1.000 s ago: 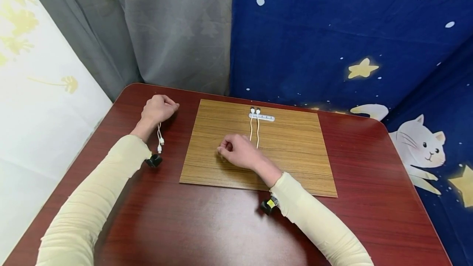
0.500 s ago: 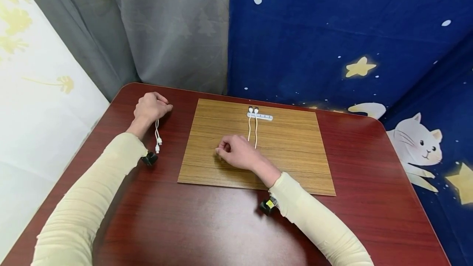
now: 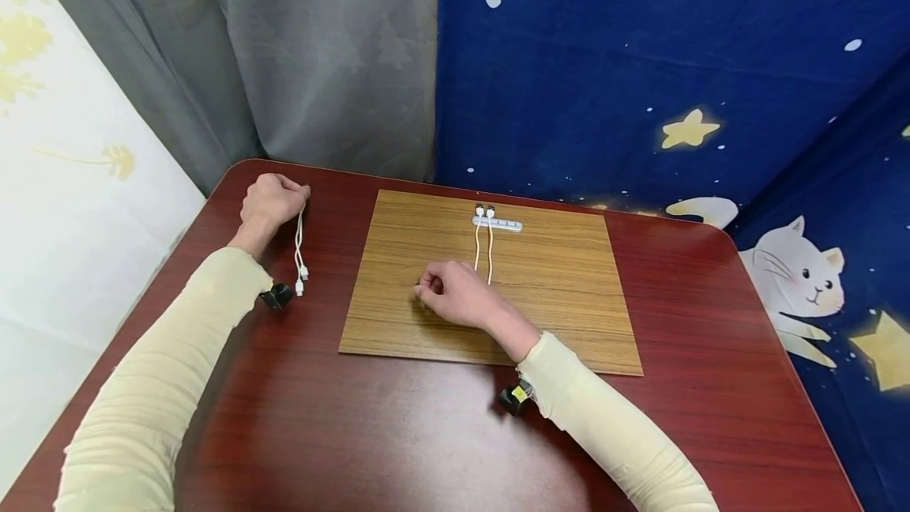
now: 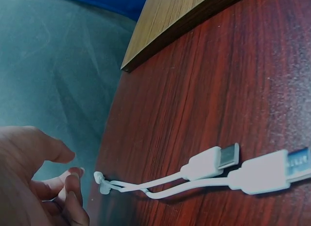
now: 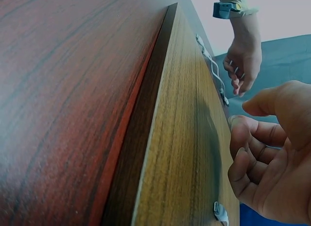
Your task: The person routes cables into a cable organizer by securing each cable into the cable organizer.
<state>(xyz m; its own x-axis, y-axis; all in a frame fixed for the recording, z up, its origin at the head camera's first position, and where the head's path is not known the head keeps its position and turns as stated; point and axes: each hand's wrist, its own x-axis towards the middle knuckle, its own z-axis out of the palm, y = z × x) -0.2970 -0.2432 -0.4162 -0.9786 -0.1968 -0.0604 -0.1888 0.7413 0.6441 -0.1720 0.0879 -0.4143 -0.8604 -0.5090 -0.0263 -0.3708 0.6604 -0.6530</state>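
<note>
My left hand [image 3: 273, 197] hovers over the table's far left, beside a bundle of white charging cables [image 3: 298, 247]. In the left wrist view its thumb and fingers are loosely bent, with a gap between them and nothing held. Two white plugs with metal tips, one plug [image 4: 204, 164] behind the other plug [image 4: 262, 172], lie on the table there. My right hand [image 3: 458, 291] is over the wooden board [image 3: 569, 299], its fingers loosely curled round nothing. Two white cables [image 3: 490, 251] run from a cable clip strip [image 3: 506, 224] on the board, partly hidden by that hand.
The board lies flat on a dark red table [image 3: 398, 425], raised slightly by its thickness. Grey curtain [image 3: 334, 62] and blue starry curtain [image 3: 569, 85] hang behind the table's far edge. A white cloth [image 3: 78, 235] hangs at the left.
My left hand has drawn left, away from the board, leaving more of the loose cables in sight. The cables and my right hand stay in place. The head view has shifted slightly.
</note>
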